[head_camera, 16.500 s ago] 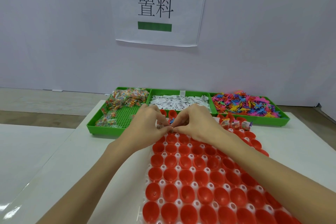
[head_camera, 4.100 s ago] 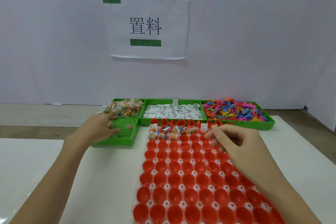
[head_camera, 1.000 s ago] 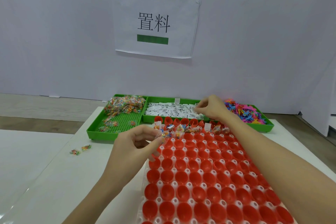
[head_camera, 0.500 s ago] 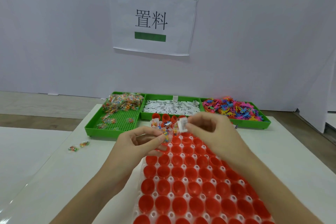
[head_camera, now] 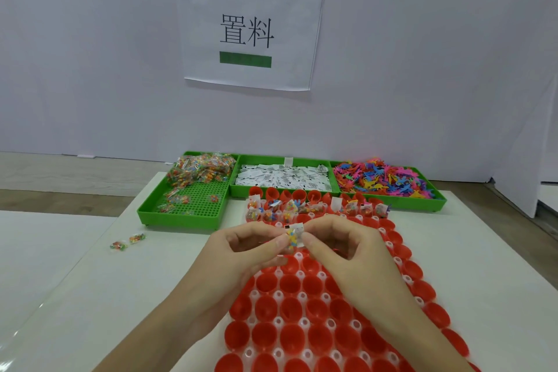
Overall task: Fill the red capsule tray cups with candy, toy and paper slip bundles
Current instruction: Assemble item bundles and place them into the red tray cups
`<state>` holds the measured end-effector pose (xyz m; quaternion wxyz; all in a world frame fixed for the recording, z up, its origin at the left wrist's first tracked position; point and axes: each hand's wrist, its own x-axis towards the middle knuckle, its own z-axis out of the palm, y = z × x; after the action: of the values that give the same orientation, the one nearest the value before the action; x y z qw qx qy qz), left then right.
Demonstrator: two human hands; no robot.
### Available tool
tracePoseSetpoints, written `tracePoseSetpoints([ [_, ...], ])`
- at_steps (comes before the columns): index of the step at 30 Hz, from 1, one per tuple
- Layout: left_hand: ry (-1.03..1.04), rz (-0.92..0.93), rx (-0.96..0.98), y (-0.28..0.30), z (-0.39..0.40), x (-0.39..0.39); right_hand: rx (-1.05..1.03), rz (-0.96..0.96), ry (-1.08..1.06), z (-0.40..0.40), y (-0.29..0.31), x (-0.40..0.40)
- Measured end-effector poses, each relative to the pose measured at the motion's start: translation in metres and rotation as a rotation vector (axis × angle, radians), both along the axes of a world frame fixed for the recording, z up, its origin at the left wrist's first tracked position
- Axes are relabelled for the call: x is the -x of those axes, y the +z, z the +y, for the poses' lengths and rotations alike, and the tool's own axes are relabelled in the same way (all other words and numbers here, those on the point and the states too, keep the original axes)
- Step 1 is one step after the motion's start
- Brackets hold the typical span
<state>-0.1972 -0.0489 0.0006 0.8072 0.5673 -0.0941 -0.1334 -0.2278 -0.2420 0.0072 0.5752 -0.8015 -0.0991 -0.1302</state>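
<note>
The red capsule tray (head_camera: 305,311) lies lengthwise before me on the white table. Several cups in its far rows hold candy and paper slip bundles (head_camera: 314,208). Above the tray's upper middle, my left hand (head_camera: 241,254) and my right hand (head_camera: 335,248) meet. Both pinch one small bundle (head_camera: 293,235), a clear candy packet against a white paper slip. Three green supply trays stand at the back: candy packets (head_camera: 199,172) left, paper slips (head_camera: 283,177) middle, coloured plastic toys (head_camera: 380,180) right.
Two loose candy packets (head_camera: 128,242) lie on the table left of the red tray. A white sheet with printed characters (head_camera: 247,30) hangs on the wall behind. The table's left edge runs diagonally near my left forearm.
My right hand came back from the slip tray with a white slip and met my left hand over the red tray. Slip and candy packet are now pressed together between both hands.
</note>
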Motion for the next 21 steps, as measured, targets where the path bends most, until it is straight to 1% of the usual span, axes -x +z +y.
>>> tracePoseSetpoints([
  [2, 0.030, -0.001, 0.031, -0.001, -0.002, 0.001, 0.016, 0.020, 0.046, 0.002, 0.001, 0.002],
  [8, 0.070, -0.070, -0.043, -0.001, 0.000, -0.001, -0.033, 0.047, 0.043, 0.004, 0.002, 0.005],
  [10, 0.064, -0.066, -0.082, 0.000, 0.002, -0.002, -0.045, 0.068, 0.067, 0.002, 0.005, 0.005],
  [12, 0.067, -0.045, -0.105, 0.000, 0.003, -0.002, -0.007, 0.073, 0.063, -0.003, 0.009, 0.001],
  [15, 0.061, -0.029, -0.131, 0.001, 0.005, -0.003, 0.133, 0.043, -0.060, -0.018, 0.017, -0.022],
  [18, 0.059, -0.047, -0.178, 0.000, 0.005, -0.002, 0.288, 0.023, -0.234, -0.039, 0.021, -0.061],
  [21, 0.057, -0.053, -0.185, 0.000, 0.006, -0.001, 0.420, 0.024, -0.355, -0.066, 0.024, -0.106],
])
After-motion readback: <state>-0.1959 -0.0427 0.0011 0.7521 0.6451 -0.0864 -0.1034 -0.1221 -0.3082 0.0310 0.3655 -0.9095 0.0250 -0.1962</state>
